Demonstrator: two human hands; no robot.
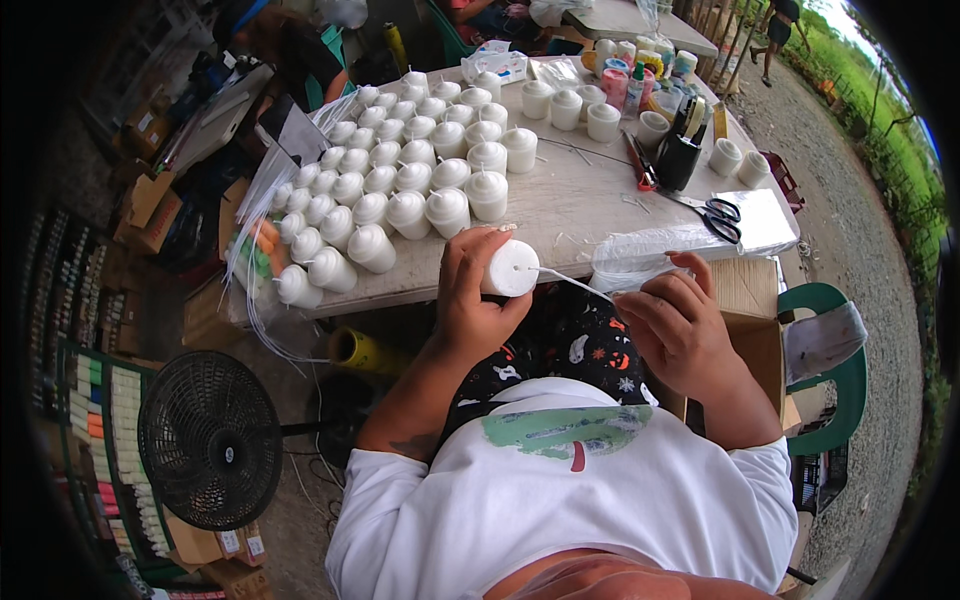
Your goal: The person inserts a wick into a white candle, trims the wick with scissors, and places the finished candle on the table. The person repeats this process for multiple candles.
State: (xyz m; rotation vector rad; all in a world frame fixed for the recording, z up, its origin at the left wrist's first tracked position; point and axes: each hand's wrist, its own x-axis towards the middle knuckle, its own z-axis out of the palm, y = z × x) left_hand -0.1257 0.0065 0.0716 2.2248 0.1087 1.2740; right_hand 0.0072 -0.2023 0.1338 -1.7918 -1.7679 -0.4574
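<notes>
My left hand (467, 305) is closed round a white candle (511, 268) just off the table's near edge. Its flat round end, with a small hole, faces me. From that hole a white wick (572, 281) runs to the right, and my right hand (675, 325) pinches its far part between thumb and fingers. On the left half of the table (575, 205) stand many white candles (407, 213) with swirled tops, packed in rows. A bundle of long white wicks (256, 205) hangs over the table's left edge.
Right of the candles lie red-handled pliers (641, 163), scissors (722, 213), a black tape dispenser (683, 145) and a plastic bag (625, 255). A cardboard box (748, 288) and green chair (850, 390) stand at my right. A black fan (209, 440) is at lower left. Other people are beyond the table.
</notes>
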